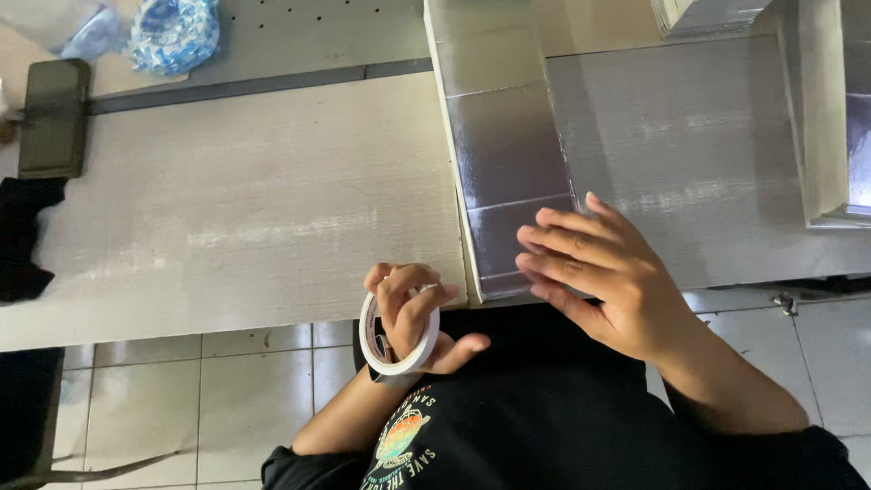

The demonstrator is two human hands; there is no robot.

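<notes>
Fingers of left hand [410,313] curled through white tape roll [396,338]; right hand [594,272] fingers flat, together, on silver-lined box [508,163]; table [236,209] beneath.

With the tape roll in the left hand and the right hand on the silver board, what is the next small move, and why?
Probably pick free the tape's end. The left hand holds the white tape roll at the table edge, fingers through its core, and no loose strip shows. The right hand lies flat on the silver folded board, as if holding it down for taping.
</notes>
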